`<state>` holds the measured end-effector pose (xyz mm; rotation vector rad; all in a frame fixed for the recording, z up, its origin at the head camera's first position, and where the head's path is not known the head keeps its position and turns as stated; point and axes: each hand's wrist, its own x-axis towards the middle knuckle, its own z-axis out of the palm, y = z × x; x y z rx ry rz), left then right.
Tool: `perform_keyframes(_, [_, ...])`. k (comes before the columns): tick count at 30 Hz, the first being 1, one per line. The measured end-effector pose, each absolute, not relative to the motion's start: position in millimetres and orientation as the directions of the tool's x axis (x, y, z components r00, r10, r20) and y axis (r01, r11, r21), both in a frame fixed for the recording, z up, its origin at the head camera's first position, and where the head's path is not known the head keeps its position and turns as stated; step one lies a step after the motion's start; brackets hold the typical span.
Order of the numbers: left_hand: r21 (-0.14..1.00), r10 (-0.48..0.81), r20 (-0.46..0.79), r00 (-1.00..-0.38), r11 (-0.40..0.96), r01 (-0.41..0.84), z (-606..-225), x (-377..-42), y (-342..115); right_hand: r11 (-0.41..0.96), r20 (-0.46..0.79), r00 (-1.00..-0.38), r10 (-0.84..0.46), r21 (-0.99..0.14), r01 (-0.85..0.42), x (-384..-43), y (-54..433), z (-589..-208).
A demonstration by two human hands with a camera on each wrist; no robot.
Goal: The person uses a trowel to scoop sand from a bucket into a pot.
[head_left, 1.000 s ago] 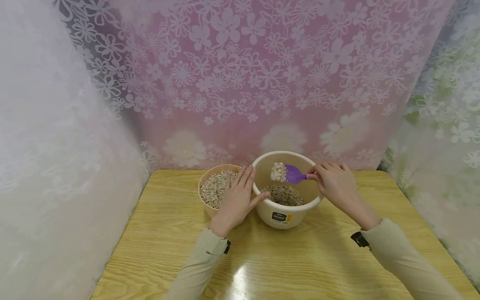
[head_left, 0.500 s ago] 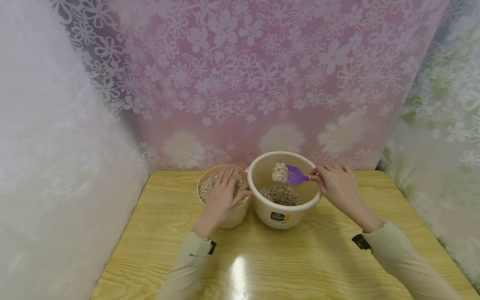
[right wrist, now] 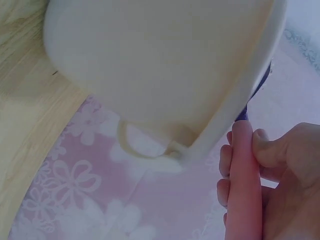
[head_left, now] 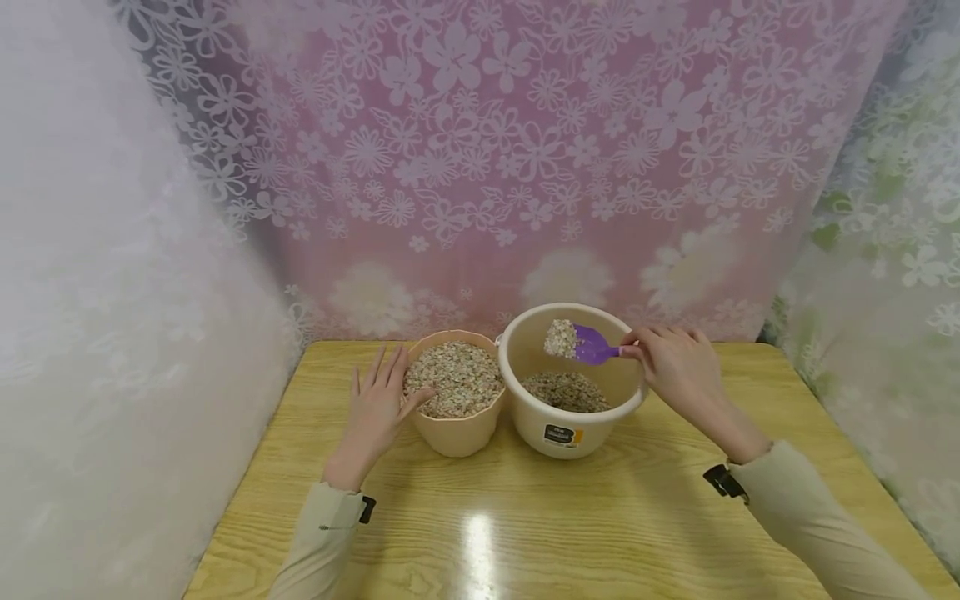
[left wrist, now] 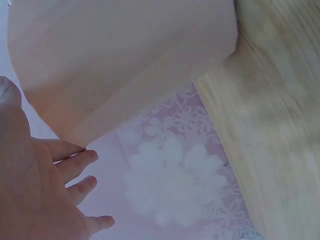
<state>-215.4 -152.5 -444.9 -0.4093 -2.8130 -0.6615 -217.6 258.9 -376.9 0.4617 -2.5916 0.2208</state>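
Observation:
In the head view my right hand pinches the handle of a small purple scoop. Pale flaky grain is heaped on its blade, which is held over a cream bucket with darker grain at the bottom. The bucket's rim hides most of the scoop in the right wrist view. My left hand, fingers straight and spread, lies along the left rim of a peach pot nearly full of grain. The left wrist view has those fingers at the pot's edge.
Pot and bucket stand side by side on a wood-grain table, near its back edge. Behind them hangs a pink flowered curtain, with pale sheets at both sides. A loop handle hangs from the bucket.
My left hand has moved left, from the bucket's rim across the pot to the pot's left rim, uncovering the grain there. The right hand and loaded scoop have barely moved.

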Motion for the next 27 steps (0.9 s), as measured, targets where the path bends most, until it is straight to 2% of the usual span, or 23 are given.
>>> perform_keyframes(9, [0.380,0.224,0.247,-0.943,0.873,0.307,-453.0,-210.0,-160.0,0.936,0.400,-0.875,-0.274,-0.100,-0.338,-226.2,231.5,-357.5])
perform_keyframes(17, [0.381,0.219,0.242,-0.945,0.874,0.300,-456.6,-210.1,-158.7,0.921,0.291,-0.900,-0.325,-0.119,-0.371,-237.3,192.2,-335.9])
perform_keyframes(27, [0.411,0.217,0.248,-0.944,0.859,0.305,-453.9,-210.3,-158.9,0.911,0.204,-0.888,-0.411,0.083,-0.403,-255.9,136.0,-329.1])
